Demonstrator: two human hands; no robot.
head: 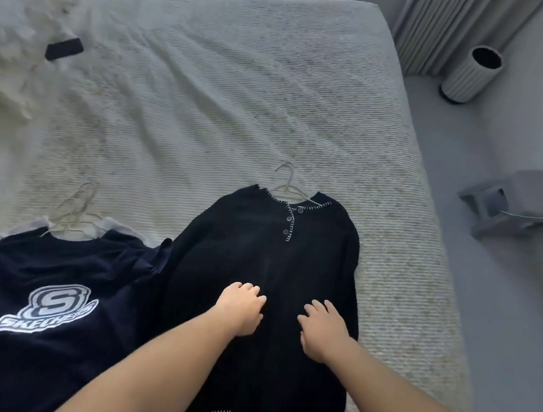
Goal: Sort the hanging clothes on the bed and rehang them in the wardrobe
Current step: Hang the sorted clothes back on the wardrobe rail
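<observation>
Beyond the far right corner of the mattress, a pleated curtain point(450, 27) hangs to the grey floor point(502, 291), with a ribbed white cylinder point(470, 75) upright just beside it. Nearer, a small grey stool point(520, 201) stands apart from both.

Both hands point(281, 318) on dk sweater point(259, 257)

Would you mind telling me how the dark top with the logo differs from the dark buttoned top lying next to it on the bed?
The logo top carries a large white printed emblem; the buttoned top is plain, with white stitched trim and buttons at the neck. The logo top lies to the left, untouched; the left hand and right hand both rest on the buttoned top. Both are dark, on pale hangers, flat on the bedspread.
</observation>
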